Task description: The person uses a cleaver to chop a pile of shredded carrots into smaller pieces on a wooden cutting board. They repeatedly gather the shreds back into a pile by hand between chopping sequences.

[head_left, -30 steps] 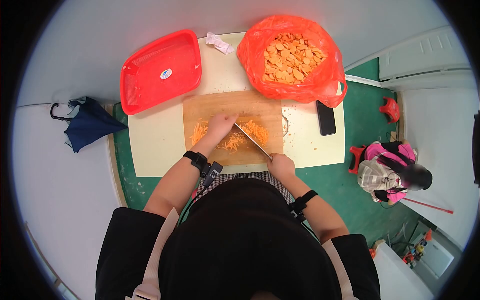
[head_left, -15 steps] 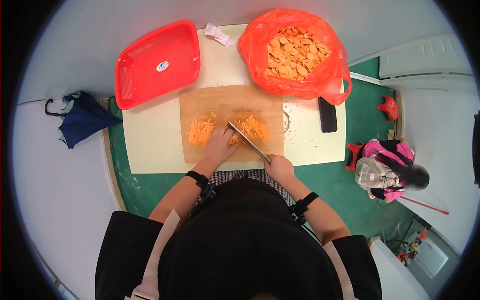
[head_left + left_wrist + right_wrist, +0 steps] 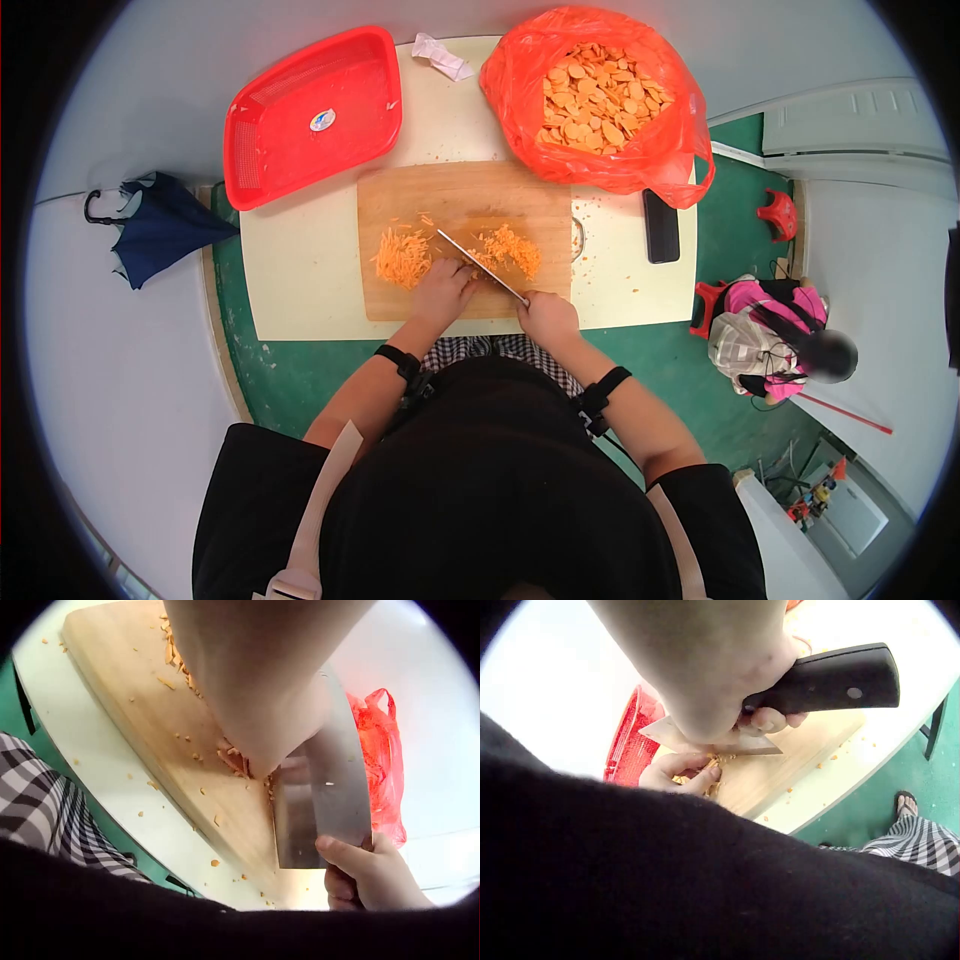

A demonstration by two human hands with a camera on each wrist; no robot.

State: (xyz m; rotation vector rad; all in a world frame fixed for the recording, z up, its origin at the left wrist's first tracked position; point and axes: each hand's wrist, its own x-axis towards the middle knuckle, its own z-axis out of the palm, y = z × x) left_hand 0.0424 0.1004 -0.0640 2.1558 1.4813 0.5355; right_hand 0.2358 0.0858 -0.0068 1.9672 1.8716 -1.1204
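Observation:
My right hand grips a cleaver by its black handle. The blade slants across the wooden cutting board, its tip towards the far left. Close beside the blade's near side, my left hand bends its fingers over thin carrot strips, pinching them between thumb and fingertips. A heap of carrot strips lies left of the blade. Finely chopped carrot is spread to its right. In the left wrist view, my forearm and hand hide part of the blade and the strips.
Behind the board, a red plastic bag holds many carrot slices. A red basket stands at the back left, with crumpled paper beside it. A phone lies on the right. Another person sits off to the right.
My left hand has moved from the blade's far end back towards my body, uncovering the strip heap on the left. The cleaver has shifted slightly left. The head view has tilted a little.

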